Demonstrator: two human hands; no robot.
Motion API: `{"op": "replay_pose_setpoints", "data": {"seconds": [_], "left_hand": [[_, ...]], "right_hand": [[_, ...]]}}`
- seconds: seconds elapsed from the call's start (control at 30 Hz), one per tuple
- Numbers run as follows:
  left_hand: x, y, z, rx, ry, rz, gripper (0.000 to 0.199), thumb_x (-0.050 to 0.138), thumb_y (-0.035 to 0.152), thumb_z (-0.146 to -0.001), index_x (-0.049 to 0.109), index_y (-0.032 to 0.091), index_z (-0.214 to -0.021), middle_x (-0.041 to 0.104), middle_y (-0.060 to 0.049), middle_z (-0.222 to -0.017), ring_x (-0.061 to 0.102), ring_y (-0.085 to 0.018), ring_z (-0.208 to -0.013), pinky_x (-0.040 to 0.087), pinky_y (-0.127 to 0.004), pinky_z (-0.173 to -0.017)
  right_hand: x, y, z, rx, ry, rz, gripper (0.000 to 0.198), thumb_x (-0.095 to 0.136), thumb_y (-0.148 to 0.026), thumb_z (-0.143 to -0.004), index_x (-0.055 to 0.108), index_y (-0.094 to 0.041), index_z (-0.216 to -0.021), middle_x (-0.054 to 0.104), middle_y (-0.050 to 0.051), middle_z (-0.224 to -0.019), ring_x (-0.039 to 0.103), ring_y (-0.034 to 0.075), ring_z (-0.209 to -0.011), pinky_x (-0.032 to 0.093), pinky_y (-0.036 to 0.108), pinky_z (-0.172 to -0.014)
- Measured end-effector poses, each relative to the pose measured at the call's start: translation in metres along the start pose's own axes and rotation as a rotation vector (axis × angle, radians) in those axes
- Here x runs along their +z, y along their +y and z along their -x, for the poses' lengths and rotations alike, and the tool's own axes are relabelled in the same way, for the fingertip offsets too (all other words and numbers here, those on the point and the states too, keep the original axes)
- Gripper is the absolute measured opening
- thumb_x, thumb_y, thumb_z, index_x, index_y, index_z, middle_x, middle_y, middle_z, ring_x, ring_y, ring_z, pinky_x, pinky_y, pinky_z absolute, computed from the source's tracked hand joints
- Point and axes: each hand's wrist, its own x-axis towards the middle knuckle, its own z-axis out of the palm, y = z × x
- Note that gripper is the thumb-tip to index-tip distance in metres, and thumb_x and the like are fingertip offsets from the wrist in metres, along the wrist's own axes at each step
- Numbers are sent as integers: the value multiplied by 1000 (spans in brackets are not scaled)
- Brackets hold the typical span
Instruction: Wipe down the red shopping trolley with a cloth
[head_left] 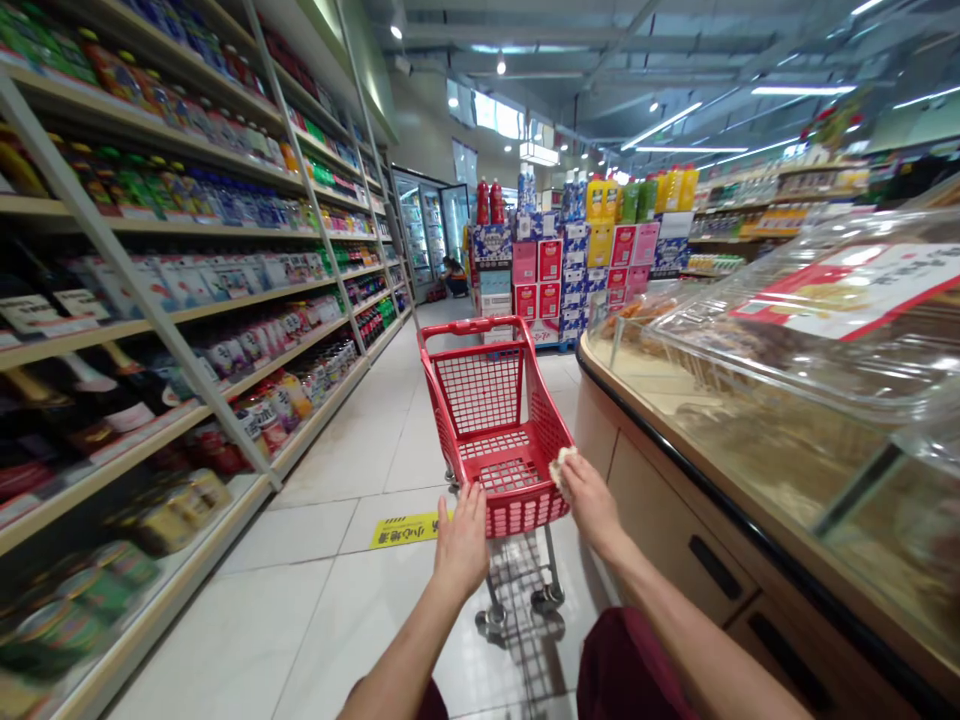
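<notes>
A red plastic shopping cart (517,440) stands in front of me on grey legs with casters, its basket bare inside. My left hand (461,540) is at the near left corner of its rim, fingers stretched out and seemingly touching the edge. In my right hand (589,490) is a crumpled white cloth (561,466), pinched against the cart's right rim near the front corner. Whether it is fabric or paper I cannot tell. The fingertips of the right hand are partly hidden behind the cloth.
Shelves of bottles and cans (187,300) line the left side. A glass-edged counter (675,420) with clear plastic food packs runs close along the right. Ahead stand stacked drink boxes (540,280). A person (454,278) crouches by the fridges. A yellow floor sticker (403,531) lies on the tiles.
</notes>
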Motion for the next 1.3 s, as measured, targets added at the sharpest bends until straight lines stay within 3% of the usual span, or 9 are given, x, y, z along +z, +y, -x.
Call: {"op": "replay_pose_setpoints", "data": {"seconds": [0.07,0.23,0.4,0.57,0.77,0.97,1.13,1.3], "left_hand": [[4,5,0,12,21,-2,67,32,12,-68,20,10,-133,18,-7,-142,12,-20,-131,10,-51,-105],[9,18,1,-5,33,7,65,30,11,-70,20,11,-134,15,-6,-143,12,-20,-131,12,-51,-105],[7,20,3,-2,31,22,67,32,13,-69,18,10,-134,16,-7,-142,11,-20,-131,12,-50,-105],[8,23,4,-24,40,10,68,34,13,-67,20,11,-133,14,-6,-143,10,-21,-131,13,-51,-104],[13,24,5,-2,76,4,69,35,11,-66,19,11,-134,16,-6,-142,12,-22,-131,14,-50,-104],[13,25,4,-9,82,9,69,34,9,-65,21,12,-133,15,-7,-142,12,-22,-131,14,-52,-104],[12,28,4,-5,69,3,68,35,12,-68,19,11,-134,15,-7,-142,12,-23,-131,15,-50,-104],[15,29,3,-20,69,-6,70,33,9,-66,16,12,-134,14,-6,-143,10,-22,-131,13,-52,-104]], "right_hand": [[-1,1,4,40,-2,23,33,37,-11,-82,58,-13,-108,57,15,-113,49,24,-110,42,43,-90],[5,-31,4,-158,-82,-84,35,39,-10,-82,56,-15,-112,56,10,-116,43,20,-116,40,37,-95],[-1,-17,3,2,-35,-9,35,38,-8,-82,56,-12,-112,56,15,-115,45,23,-114,40,42,-94],[0,-20,9,-140,-77,-69,39,37,-7,-82,52,-17,-117,54,9,-119,38,18,-120,38,38,-97],[-8,0,3,18,-43,23,37,34,-10,-83,54,-11,-114,54,16,-118,41,24,-118,38,44,-95],[-2,-22,7,-166,-132,-68,39,36,-6,-81,53,-14,-115,53,10,-121,36,19,-122,36,38,-98],[-4,-5,6,45,-60,0,39,35,-8,-81,53,-13,-116,52,13,-120,40,20,-119,36,40,-97],[3,-27,11,-154,-116,-88,40,37,-5,-79,54,-15,-114,53,10,-120,35,19,-122,36,39,-98]]}}
